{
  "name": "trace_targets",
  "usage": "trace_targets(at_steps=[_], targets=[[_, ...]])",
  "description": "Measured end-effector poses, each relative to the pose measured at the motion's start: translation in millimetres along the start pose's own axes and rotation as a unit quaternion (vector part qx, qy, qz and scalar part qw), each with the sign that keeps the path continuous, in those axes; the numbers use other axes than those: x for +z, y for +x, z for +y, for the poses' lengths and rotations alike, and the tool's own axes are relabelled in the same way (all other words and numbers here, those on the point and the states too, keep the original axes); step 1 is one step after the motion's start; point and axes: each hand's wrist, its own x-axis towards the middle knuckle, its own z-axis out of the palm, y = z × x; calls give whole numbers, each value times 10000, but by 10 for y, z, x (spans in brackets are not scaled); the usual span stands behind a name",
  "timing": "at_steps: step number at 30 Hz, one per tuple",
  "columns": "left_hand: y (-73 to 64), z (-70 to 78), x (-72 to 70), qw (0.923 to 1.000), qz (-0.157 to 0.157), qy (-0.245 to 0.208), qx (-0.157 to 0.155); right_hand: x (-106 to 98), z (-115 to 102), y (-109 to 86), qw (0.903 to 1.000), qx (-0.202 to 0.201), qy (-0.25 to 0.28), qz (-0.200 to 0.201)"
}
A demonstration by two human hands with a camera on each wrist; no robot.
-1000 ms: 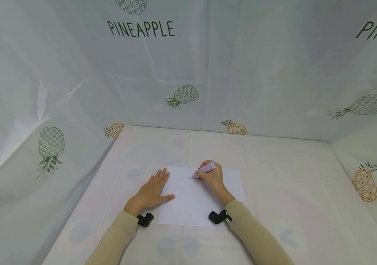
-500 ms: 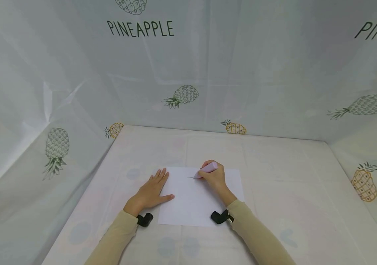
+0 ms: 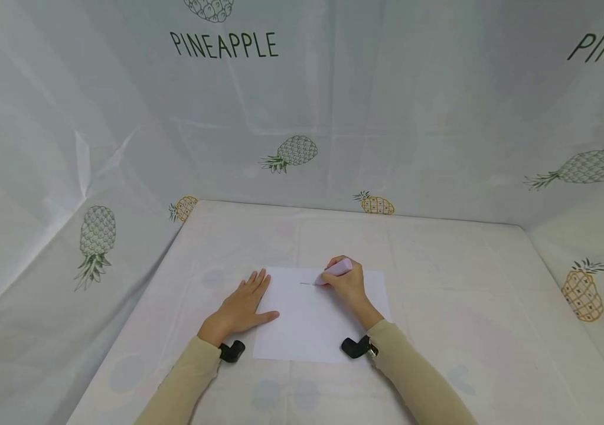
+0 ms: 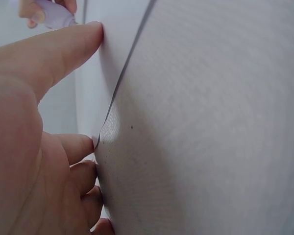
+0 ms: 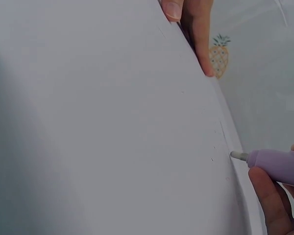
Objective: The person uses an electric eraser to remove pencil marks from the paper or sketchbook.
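Observation:
A white sheet of paper (image 3: 302, 333) lies on the covered table in the head view. My left hand (image 3: 239, 310) rests with spread fingers on the paper's left edge, thumb on the sheet. In my right hand (image 3: 351, 289) I hold a thick lavender pen (image 3: 340, 268), pinched between thumb and fingers and tilted. The right wrist view shows the pen (image 5: 279, 167) with its pale grey tip touching the paper. A short thin dark line (image 3: 304, 284) runs left from the tip. Part of the pen's body is hidden by my fingers.
A pale tablecloth (image 3: 440, 319) with faint printed shapes covers the table. White curtains (image 3: 413, 106) printed with pineapples hang behind and at both sides. A black wrist device sits on each wrist, the left one (image 3: 232, 352) near the paper's lower left corner.
My right hand has slid a little to the right with the pen, and the dark line has grown longer. My left hand stays in place.

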Motion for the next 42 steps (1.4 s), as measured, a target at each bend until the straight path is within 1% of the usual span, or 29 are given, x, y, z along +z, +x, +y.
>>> trace_targets(at_steps=[5, 10, 16, 18, 22, 30, 37, 42], targets=[[0, -4, -6, 10000, 21, -25, 16, -4, -7, 14, 10000, 42, 21, -24], [4, 7, -14, 10000, -24, 34, -33, 5, -42, 10, 9998, 156, 37, -77], [12, 34, -31, 9999, -98, 66, -90, 11, -269, -87, 9996, 172, 27, -222], [13, 40, -34, 9999, -87, 51, -83, 16, -336, -118, 9995, 196, 97, -228], [12, 39, -33, 10000, -57, 8, -61, 24, -351, -125, 9988, 328, 308, -195], [20, 19, -14, 9999, -48, 56, -69, 49, -291, -98, 9967, 615, 498, -155], [13, 23, -18, 10000, -19, 8, -43, 102, 18, 25, 9948, 740, 693, -109], [16, 18, -16, 10000, -25, 12, -36, 148, 62, 28, 9948, 679, 753, -14]])
